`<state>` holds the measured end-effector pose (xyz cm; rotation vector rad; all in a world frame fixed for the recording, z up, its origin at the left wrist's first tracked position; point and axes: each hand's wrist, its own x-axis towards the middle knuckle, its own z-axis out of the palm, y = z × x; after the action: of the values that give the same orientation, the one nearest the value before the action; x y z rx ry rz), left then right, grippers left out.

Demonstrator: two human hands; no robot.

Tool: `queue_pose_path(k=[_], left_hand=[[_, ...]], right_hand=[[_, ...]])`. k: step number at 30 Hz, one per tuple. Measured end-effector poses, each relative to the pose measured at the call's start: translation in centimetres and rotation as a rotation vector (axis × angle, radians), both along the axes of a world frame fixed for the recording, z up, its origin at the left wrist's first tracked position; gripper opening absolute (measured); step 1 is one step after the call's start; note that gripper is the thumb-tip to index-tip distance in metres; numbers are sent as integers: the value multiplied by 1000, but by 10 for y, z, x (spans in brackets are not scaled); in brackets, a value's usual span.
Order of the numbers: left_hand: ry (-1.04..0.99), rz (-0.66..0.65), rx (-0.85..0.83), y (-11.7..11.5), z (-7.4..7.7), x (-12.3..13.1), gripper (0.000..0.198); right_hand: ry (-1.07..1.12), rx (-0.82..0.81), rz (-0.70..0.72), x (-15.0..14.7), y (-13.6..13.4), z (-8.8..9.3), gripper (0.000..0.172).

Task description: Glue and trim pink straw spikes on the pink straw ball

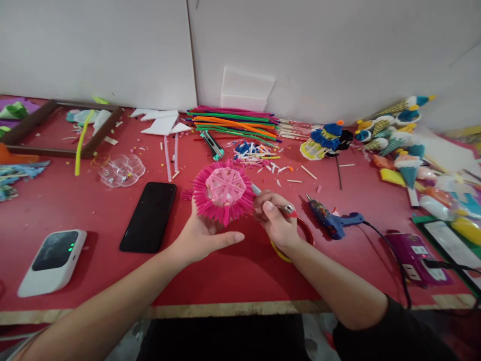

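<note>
My left hand [205, 235] cups a round pink craft ball [224, 191] bristling with short pink straw pieces and holds it up from below, thumb stretched out to the right. My right hand [276, 220] is closed on a pair of scissors [290, 211] with red and yellow handle loops. Their metal tip points left and touches the ball's right side. Both hands hover just above the red table [225, 276].
A black phone [149, 216] and a white device [52, 260] lie left. A blue glue gun [332, 220] and purple power strip [415, 255] lie right. Coloured straws [235, 125], straw offcuts [259, 158], a utility knife [211, 144] and a clear flower tray [121, 170] lie behind.
</note>
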<state>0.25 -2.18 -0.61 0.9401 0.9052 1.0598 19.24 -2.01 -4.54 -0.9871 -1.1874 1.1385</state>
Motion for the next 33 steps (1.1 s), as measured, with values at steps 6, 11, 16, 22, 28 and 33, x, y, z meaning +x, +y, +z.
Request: queue_pose_path(k=[6, 11, 16, 22, 28, 33], left_hand=[[-5, -192, 77, 4, -6, -3, 90], [-187, -68, -109, 1, -20, -8, 86], [-221, 72, -196, 3, -20, -9, 80], [-228, 87, -210, 5, -14, -10, 85], [-183, 152, -128, 5, -10, -9, 73], [-152, 241, -65, 3, -6, -9, 72]], right_hand=[[-226, 243, -53, -2, 0, 14, 50], [-223, 307, -24, -2, -1, 16, 39], [-265, 374, -18, -3, 0, 15, 33], [-293, 417, -11, -5, 1, 13, 32], [-333, 410, -21, -3, 0, 12, 35], [-369, 281, 50, 3, -2, 11, 31]])
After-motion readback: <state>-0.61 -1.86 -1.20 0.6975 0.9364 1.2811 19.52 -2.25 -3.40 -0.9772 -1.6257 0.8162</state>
